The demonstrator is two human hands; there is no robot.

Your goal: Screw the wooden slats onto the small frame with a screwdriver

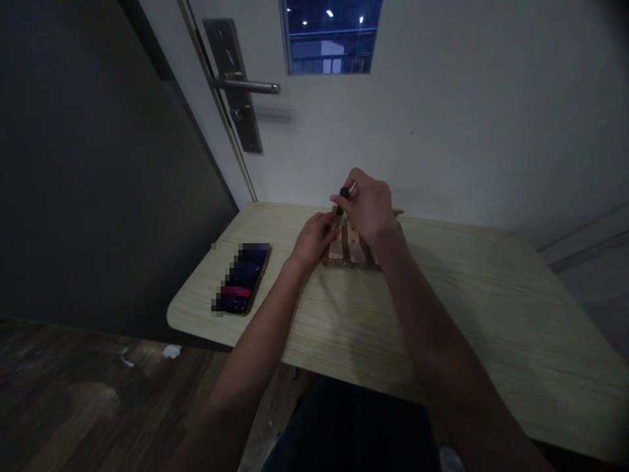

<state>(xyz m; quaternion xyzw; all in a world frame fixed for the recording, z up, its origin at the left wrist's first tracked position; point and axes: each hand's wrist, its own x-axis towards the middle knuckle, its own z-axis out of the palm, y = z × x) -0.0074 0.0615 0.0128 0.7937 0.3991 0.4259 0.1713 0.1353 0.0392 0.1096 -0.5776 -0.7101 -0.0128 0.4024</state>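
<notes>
A small wooden piece of work [357, 252] lies near the back of the table, built of several light blocks side by side on a darker base. My left hand [310, 239] is at its left side, thumb and fingers curled against the leftmost block [336, 250]. Above the back of that block, my right hand [369, 204] pinches a small black cylindrical piece [344, 193], held nearly upright. Its lower end is close to the block, and I cannot tell whether they touch. My right hand and wrist hide the right part of the wooden piece.
A phone [246, 278] lies on the left of the pale wood-grain table [334, 328]. Behind the table is a white door with a metal lever handle [250, 86] and a small window [331, 36]. White scraps [171, 351] are on the dark floor.
</notes>
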